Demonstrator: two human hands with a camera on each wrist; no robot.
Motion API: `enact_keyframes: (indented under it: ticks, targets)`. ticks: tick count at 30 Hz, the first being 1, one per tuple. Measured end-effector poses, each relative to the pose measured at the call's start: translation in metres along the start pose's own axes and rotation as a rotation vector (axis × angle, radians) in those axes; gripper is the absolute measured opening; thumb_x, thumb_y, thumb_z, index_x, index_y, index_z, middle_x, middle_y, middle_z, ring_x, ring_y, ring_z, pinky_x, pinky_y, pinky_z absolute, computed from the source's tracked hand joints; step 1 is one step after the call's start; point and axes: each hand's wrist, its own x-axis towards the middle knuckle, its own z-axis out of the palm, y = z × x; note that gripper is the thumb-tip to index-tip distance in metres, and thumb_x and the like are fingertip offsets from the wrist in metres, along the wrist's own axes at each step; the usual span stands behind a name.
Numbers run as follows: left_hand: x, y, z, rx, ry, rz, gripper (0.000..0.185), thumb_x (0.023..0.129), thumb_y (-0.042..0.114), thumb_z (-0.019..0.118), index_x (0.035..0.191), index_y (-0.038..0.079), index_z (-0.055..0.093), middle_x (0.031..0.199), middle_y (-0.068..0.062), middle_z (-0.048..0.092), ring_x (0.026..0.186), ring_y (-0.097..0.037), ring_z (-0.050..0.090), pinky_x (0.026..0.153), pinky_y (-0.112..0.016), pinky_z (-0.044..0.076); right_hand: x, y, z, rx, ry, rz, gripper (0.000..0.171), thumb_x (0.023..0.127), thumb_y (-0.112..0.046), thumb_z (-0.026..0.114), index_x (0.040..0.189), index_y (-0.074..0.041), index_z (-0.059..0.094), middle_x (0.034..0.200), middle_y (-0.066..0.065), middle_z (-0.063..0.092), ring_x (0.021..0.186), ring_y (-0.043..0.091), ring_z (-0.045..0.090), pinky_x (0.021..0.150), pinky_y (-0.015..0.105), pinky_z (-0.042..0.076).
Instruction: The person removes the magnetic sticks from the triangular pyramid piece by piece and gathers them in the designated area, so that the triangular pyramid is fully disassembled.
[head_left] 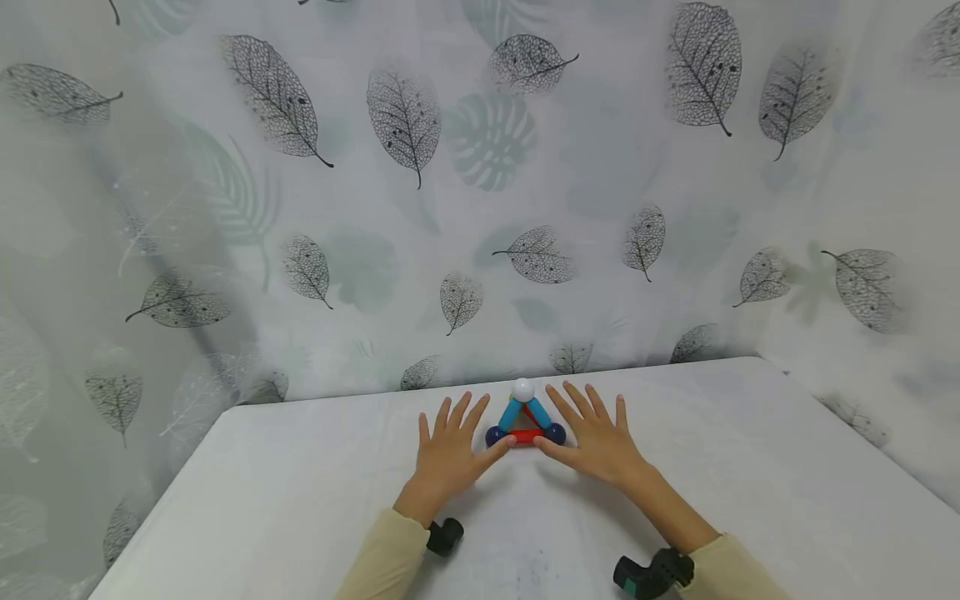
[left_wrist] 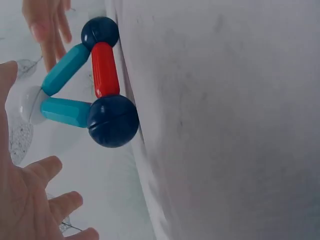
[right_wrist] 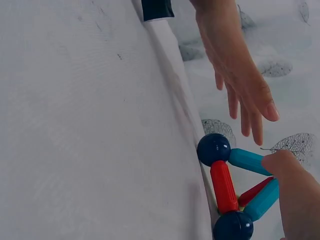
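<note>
A small pyramid of magnetic building rods and balls stands on the white table. Its top is a white ball point(head_left: 522, 389); two light blue rods point(left_wrist: 65, 112) slope down from it to dark blue balls point(left_wrist: 113, 121). A red rod point(right_wrist: 224, 186) joins those balls along the front. Behind, another red rod and a bit of yellow-green show partly. My left hand point(head_left: 448, 457) is to the pyramid's left and my right hand point(head_left: 600, 442) to its right, both with fingers spread. Both thumbs point toward the front red rod; whether they touch it I cannot tell.
The white-covered table point(head_left: 300, 483) reaches back to a hanging leaf-print cloth point(head_left: 465, 208), which also runs along both sides. Dark camera mounts point(head_left: 654, 573) are strapped to both wrists, below beige sleeves point(head_left: 386, 558).
</note>
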Motion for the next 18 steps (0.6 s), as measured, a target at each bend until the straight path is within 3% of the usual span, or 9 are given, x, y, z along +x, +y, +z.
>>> enact_keyframes:
  ticks: [4,9,18]
  targets:
    - [0.0,0.002,0.003,-0.043,-0.002,0.014,0.077,0.09,0.065,0.051,0.152,0.022,0.035,0.156,-0.01,0.033,0.144,-0.041,0.023,0.111,-0.069,0.01,0.002,-0.005,0.003,0.005,0.016,-0.01,0.082,0.086,-0.058,0.06,0.152,-0.017,0.035,0.154,0.016,0.036,0.141,0.046,0.026,0.107,0.075,0.005]
    - [-0.001,0.004,0.004,-0.078,-0.005,0.081,0.07,0.093,0.06,0.051,0.151,0.024,0.036,0.155,-0.01,0.034,0.142,-0.039,0.03,0.11,-0.069,0.015,0.005,-0.01,0.007,0.024,0.041,-0.02,0.084,0.087,-0.055,0.062,0.152,-0.011,0.034,0.151,0.016,0.041,0.138,0.042,0.035,0.106,0.075,0.014]
    - [-0.003,0.006,0.004,-0.159,-0.068,0.175,0.064,0.098,0.052,0.049,0.152,0.021,0.035,0.152,-0.008,0.041,0.139,-0.031,0.037,0.109,-0.067,0.021,0.002,-0.012,0.016,0.167,0.046,-0.115,0.078,0.093,-0.042,0.064,0.153,-0.007,0.029,0.147,0.018,0.044,0.121,0.039,0.055,0.091,0.056,0.049]
